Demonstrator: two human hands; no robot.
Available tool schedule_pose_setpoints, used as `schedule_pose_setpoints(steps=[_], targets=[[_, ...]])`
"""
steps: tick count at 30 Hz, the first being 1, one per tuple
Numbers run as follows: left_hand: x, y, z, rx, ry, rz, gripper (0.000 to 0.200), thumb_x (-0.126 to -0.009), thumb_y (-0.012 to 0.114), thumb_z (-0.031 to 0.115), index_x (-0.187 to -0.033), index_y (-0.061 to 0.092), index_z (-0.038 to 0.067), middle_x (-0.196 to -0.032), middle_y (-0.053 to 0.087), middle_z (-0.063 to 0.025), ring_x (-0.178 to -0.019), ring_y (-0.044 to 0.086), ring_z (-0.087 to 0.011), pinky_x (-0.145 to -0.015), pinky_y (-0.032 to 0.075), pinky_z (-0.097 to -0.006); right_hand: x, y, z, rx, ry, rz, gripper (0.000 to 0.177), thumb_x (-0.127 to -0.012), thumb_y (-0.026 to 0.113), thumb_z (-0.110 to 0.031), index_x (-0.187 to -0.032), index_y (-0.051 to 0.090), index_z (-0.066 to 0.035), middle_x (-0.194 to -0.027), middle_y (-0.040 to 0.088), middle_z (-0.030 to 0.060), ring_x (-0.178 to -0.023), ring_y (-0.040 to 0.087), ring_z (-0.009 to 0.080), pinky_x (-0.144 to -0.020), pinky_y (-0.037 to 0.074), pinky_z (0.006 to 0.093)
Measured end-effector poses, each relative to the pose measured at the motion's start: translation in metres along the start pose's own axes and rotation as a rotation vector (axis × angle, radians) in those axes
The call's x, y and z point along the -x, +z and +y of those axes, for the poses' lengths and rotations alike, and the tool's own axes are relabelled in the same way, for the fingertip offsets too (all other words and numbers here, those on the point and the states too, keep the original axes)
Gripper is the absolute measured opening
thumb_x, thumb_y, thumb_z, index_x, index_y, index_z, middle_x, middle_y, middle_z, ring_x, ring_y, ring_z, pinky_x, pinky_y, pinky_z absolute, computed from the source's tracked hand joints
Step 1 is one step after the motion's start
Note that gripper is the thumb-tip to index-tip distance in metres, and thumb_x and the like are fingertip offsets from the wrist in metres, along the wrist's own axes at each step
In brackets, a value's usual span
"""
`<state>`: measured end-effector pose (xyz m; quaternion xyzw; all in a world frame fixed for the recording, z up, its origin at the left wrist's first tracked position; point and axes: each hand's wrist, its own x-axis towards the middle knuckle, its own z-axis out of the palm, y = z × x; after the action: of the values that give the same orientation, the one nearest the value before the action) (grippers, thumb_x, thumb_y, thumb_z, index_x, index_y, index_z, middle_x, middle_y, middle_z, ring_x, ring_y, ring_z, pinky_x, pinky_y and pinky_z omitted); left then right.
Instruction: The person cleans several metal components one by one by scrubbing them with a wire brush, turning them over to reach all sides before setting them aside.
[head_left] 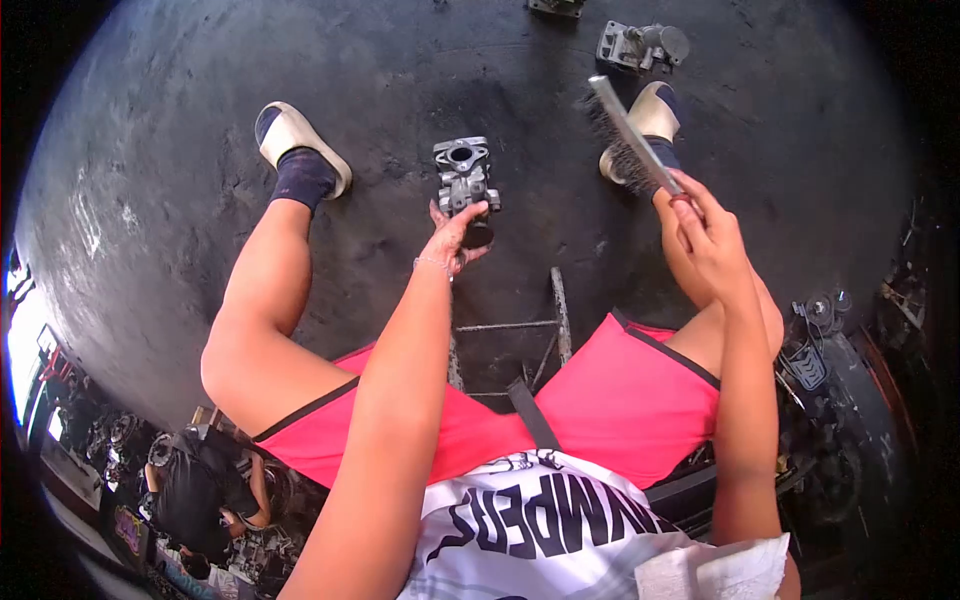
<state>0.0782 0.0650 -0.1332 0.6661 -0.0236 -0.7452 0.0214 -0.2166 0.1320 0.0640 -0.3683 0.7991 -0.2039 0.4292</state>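
Nearest the camera was a white sports jersey with dark lettering [540,520], with a crumpled white cloth [720,570] just to its right at the near edge. Beyond them, pink shorts with dark trim [620,390] covered both thighs of the seated person.

Left hand [452,238]: closed around the lower end of a grey cast-metal housing with a round port on top [463,172], held upright between the knees above the dark stained floor [420,60].

Right hand [712,245]: closed on the handle of a long wire brush with dark bristles [628,130]. The brush angled up and away toward the far left — clear of the housing, not touching it.

Progress, as a judgement: brush and housing were both in hand but apart, so no stroke was under way. The housing showed bare grey metal on its upper faces and darker patches lower down; how much of it was finished could not be told. A second grey metal casting [640,45] lay on the floor at far right, beyond the right white slip-on shoe [650,115] — out of either hand's reach. Another person in dark clothing [205,490] sat at near left.
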Motion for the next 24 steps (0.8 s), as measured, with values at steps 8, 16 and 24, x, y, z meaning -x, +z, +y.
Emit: schedule_pose_setpoints(steps=[8,16,24], targets=[[-0.004,-0.021,-0.059,-0.069,0.182,-0.074,0.12,-0.064,0.081,0.019,-0.143,-0.009,0.026,-0.138,0.029,-0.0125,-0.123,0.037,-0.0325,-0.093,0.038,-0.0547,-0.051,0.002,-0.015,0.165,-0.048,-0.218,0.032,-0.091,0.052,-0.02,-0.121,0.055,-0.01,-0.079,0.061,0.0164,-0.071,0.061,0.0209,-0.07,0.046,0.0306],[-0.011,-0.026,-0.075,-0.316,0.424,0.074,0.124,-0.052,0.085,0.015,-0.142,0.001,0.006,-0.139,0.028,-0.0158,-0.126,0.034,-0.0269,-0.102,0.035,-0.036,-0.05,0.006,0.003,0.25,0.021,-0.351,0.03,-0.093,0.048,-0.016,-0.12,0.053,-0.005,-0.071,0.055,0.0091,-0.066,0.053,0.0155,-0.066,0.043,0.0304],[-0.015,-0.044,-0.074,-0.75,0.602,0.148,0.122,-0.054,0.082,0.016,-0.143,-0.001,0.024,-0.122,0.051,-0.0237,-0.108,0.054,-0.0407,-0.095,0.043,-0.0439,-0.047,0.027,0.029,0.36,0.0,-0.388,0.032,-0.092,0.049,-0.016,-0.121,0.051,-0.004,-0.093,0.063,0.0222,-0.087,0.062,0.0342,-0.079,0.046,0.039]])
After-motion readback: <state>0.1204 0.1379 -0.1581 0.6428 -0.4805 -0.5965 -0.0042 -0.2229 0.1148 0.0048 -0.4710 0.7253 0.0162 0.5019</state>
